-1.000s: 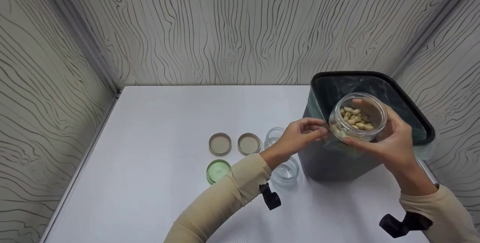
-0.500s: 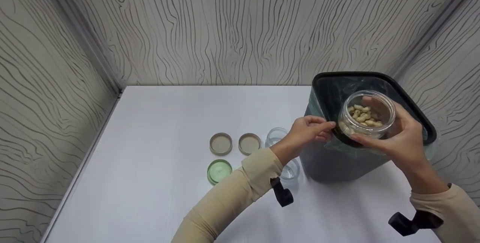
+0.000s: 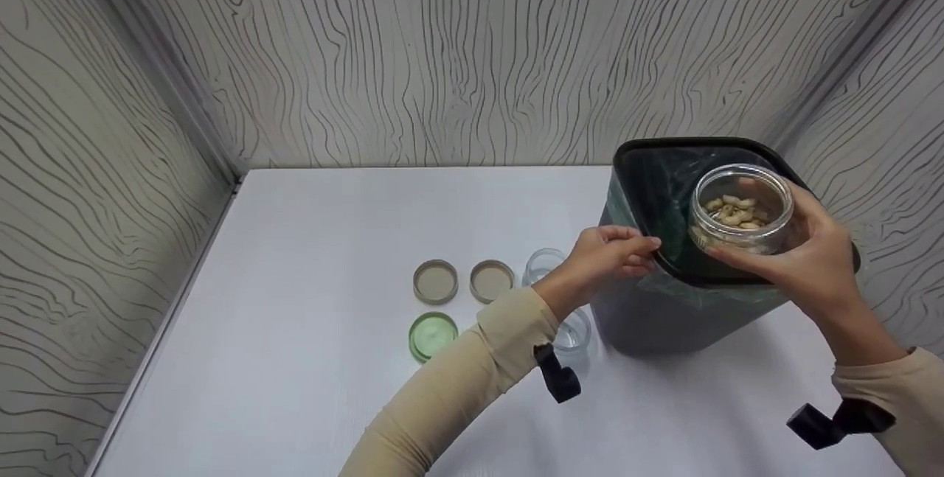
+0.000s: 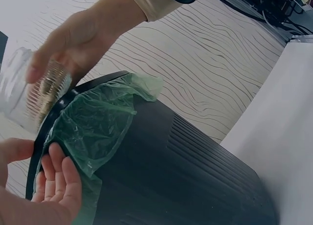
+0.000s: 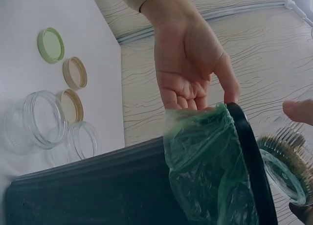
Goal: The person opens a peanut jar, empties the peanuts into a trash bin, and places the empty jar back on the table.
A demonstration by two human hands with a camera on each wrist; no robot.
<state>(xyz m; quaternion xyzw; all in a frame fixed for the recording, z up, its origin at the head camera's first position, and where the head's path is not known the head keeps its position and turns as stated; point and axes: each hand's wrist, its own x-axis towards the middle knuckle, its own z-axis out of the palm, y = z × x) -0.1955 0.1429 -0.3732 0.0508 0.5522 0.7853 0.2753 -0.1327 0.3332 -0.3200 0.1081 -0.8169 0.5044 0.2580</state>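
Your right hand (image 3: pixel 800 259) grips the jar of nuts (image 3: pixel 741 217) over the bin (image 3: pixel 678 315), while your left hand (image 3: pixel 608 256) pinches its rim to steady it.

A white worktop (image 3: pixel 317 263) fills the floor of a small booth, matt and evenly lit, with only soft, faint shadows on it. Three walls close it in: a back wall (image 3: pixel 472 57), a left wall (image 3: pixel 88 189) and a right wall (image 3: pixel 892 130), all covered in the same pale grey panelling drawn with dark, wavy, wood-grain lines running mostly top to bottom. Plain light-grey strips run down the two back corners where the walls meet. Along the left edge a thin grey rail separates worktop and wall. The light is diffuse and cool, without glare.
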